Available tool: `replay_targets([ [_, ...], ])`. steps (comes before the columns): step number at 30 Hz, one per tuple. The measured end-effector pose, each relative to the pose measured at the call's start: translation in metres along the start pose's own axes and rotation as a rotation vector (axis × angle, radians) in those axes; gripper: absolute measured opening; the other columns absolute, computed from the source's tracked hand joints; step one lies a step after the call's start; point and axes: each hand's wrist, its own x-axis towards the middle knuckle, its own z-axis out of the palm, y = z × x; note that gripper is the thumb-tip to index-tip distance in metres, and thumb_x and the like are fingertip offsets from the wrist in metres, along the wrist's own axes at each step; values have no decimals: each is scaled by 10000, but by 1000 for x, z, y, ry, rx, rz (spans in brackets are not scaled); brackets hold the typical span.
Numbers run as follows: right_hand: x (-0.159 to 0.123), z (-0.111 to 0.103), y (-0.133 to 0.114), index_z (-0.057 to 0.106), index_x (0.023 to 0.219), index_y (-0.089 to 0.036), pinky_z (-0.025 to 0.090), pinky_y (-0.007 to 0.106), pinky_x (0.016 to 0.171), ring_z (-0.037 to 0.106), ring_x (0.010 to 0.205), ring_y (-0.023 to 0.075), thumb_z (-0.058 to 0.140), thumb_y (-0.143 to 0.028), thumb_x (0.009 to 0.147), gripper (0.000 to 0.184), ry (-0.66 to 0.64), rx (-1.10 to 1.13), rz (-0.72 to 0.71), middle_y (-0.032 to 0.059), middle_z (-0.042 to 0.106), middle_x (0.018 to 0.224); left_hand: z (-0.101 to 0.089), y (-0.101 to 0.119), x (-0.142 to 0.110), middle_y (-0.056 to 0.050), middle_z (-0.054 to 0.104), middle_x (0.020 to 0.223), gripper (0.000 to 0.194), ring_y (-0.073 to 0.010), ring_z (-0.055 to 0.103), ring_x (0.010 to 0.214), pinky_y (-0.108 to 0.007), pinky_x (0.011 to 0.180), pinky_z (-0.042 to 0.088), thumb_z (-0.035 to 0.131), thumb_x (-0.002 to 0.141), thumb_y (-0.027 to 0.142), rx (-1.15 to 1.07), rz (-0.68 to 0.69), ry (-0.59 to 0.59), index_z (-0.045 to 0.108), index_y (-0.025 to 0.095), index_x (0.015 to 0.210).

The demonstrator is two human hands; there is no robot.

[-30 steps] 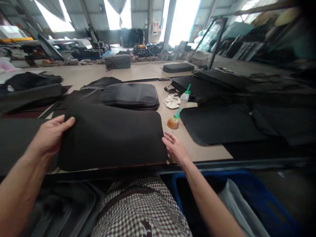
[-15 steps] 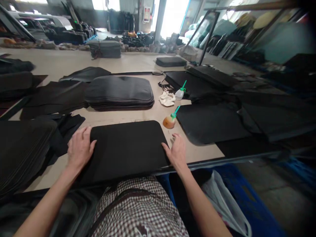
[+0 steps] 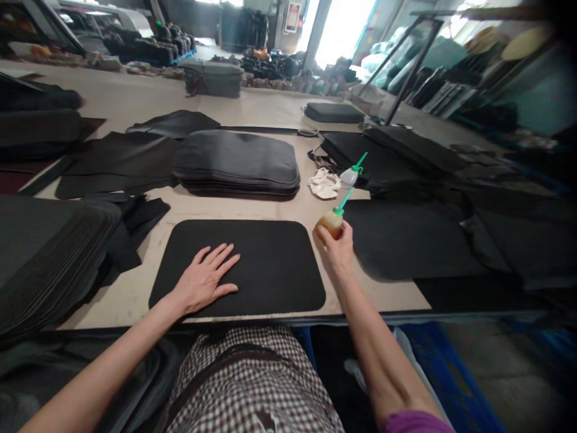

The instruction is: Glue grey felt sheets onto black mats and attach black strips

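Observation:
A black rounded-corner sheet lies flat on the table near its front edge. My left hand rests on the left part of this sheet, palm down with fingers spread. To the right of the sheet, my right hand is closed around a squeeze bottle with amber liquid and a green nozzle. The nozzle points up and to the right. Just behind are a crumpled white cloth and a second squeeze bottle, whitish with a green nozzle.
A stack of dark rounded sheets stands behind the flat one. At the left is a tall fanned stack beside dark scraps. More dark sheets cover the right side. A blue crate sits below the table.
My left hand has moved from the sheet's left edge onto its surface. My right hand has left the right edge and taken hold of the amber bottle. The sheet now lies flat, further from me.

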Motion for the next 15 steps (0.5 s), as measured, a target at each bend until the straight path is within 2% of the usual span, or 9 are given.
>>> replay_targets([
  [1,-3,-1,-8,497,1372,-228,538,491,1029,658,1135,280,794,-497,773,721,-14,113,25,108,639,1286,-1,1,0,-77,304,1722,745,-271,305,1587,-480,1259,214,359,1009,714,-7,-6,-6,384,293,1622],
  [3,-12,-2,-31,456,1411,-288,583,455,960,676,1131,263,806,-457,770,749,-159,328,38,74,624,1326,-3,2,0,-77,309,1721,745,-263,301,1589,-473,1262,209,341,1009,721,-24,-19,-11,395,292,1616],
  [5,-25,1,-61,428,1444,-344,617,406,856,694,1109,264,808,-420,779,770,-410,447,45,57,626,1334,-3,3,-1,-79,317,1719,747,-258,296,1590,-471,1266,204,333,1006,729,-41,-30,-8,418,287,1603],
  [7,-41,8,-93,483,1431,-335,620,361,779,699,1080,275,824,-411,781,738,-656,420,16,65,647,1305,-3,6,-1,-82,331,1715,747,-261,296,1589,-483,1267,201,326,1003,735,-50,-48,-1,439,285,1588],
  [9,-60,23,-123,572,1366,-288,611,357,818,688,1085,278,849,-420,774,667,-816,329,-53,74,666,1275,-4,12,-3,-95,351,1706,736,-270,305,1583,-508,1264,202,312,1010,726,-53,-85,15,457,278,1575],
  [11,-80,44,-143,611,1304,-261,592,378,915,681,1095,273,880,-428,749,639,-908,290,-106,67,681,1246,-6,21,-6,-120,422,1666,727,-281,347,1558,-534,1258,207,301,1019,711,-64,-127,40,462,263,1569],
  [15,-119,93,-157,569,1310,-271,577,403,955,686,1082,267,848,-486,778,639,-1080,301,-124,51,697,1193,-5,43,-14,-140,582,1529,722,-311,500,1438,-543,1198,327,307,1015,712,-141,-207,30,498,247,1533],
])
